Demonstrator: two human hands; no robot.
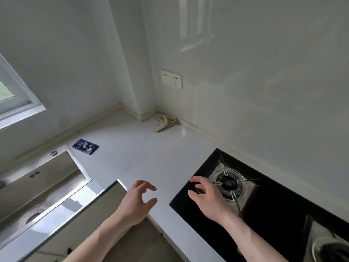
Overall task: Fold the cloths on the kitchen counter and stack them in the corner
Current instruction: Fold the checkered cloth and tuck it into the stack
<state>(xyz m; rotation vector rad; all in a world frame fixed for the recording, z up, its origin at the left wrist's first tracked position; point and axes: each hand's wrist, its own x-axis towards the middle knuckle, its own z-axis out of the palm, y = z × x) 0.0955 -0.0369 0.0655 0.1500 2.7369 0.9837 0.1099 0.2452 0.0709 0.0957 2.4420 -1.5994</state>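
Both hands hover over the near edge of the white counter (143, 148) with fingers loosely curled and holding nothing: the left hand (137, 200) is above the counter's inner corner, its thumb and forefinger apart in a loose C, and the right hand (206, 198) is over the left end of the black glass hob (264, 214), fingers spread and bent, just beside the gas burner (228, 183). Only 1 cloth (166, 122) shows, a small patterned beige piece lying crumpled on the counter in the far corner, touching the foot of the wall below the double wall socket (171, 79) and well apart from both hands. A dark blue card (85, 146) lies flat on the counter near the steel sink (43, 184), which is set into the counter on the left. A window (13, 95) is at the left edge. A 2nd burner (330, 248) shows at the lower right corner.
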